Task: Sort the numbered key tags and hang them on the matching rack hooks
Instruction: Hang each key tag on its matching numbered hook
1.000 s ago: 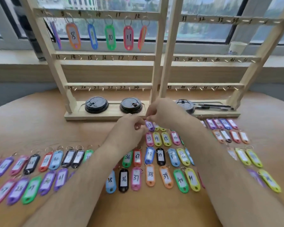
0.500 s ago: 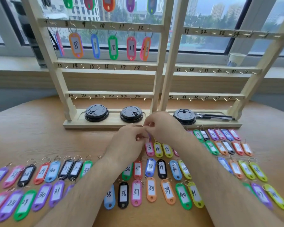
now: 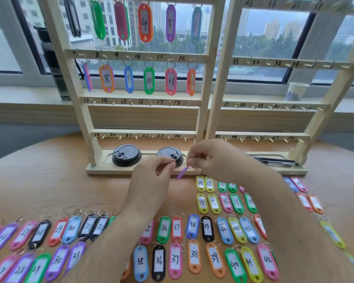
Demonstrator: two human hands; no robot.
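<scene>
Head view: key tags (image 3: 158, 260) line wooden table (image 3: 39, 180); window (image 3: 260, 43) shows towers (image 3: 272, 29).

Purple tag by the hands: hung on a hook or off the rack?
Off the rack. The purple tag dangles by its ring, pinched by the right hand, in front of the rack base.

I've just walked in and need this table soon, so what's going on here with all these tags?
A person is sorting numbered tags onto a wooden rack. The right hand pinches the ring of a purple tag, which dangles in front of the rack's base. The left hand is close beside it, fingertips pinched; whether it holds anything is unclear. Hung tags fill the left frame's top two rows, the rows labelled 13 to 24 are bare, and many loose tags lie on the table.
</scene>
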